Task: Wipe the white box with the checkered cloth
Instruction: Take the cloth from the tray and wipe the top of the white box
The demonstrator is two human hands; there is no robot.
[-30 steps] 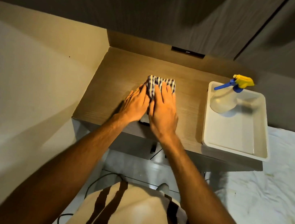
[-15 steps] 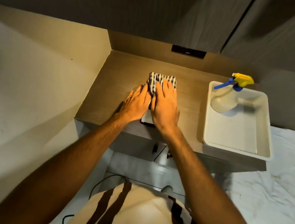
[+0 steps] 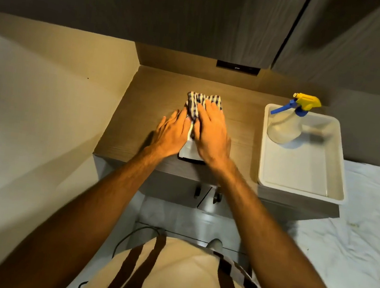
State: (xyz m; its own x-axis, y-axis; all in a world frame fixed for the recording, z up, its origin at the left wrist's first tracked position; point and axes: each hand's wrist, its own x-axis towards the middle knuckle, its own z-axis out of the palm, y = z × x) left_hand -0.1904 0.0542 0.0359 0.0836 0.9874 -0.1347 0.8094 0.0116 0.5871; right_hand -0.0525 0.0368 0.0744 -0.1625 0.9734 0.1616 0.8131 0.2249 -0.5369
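A small white box [image 3: 189, 150] lies on the wooden cabinet top [image 3: 148, 103], near its front edge. Only its near end shows between my hands. The checkered cloth [image 3: 198, 103] is bunched over the box's far part. My right hand [image 3: 212, 132] lies flat on the cloth and box, fingers together and pointing away, pressing down. My left hand [image 3: 172, 134] rests flat against the box's left side, fingers extended, touching the cloth's edge.
A white tray [image 3: 302, 169] sits on the right part of the cabinet top, with a clear spray bottle [image 3: 286, 125] with a yellow and blue head in its far corner. Dark cabinet doors hang above. A wall is on the left, white bedding on the right.
Both hands with the cloth have stayed on the box, shifting only slightly. More of the box's near end shows now. The camera view has drifted a little.
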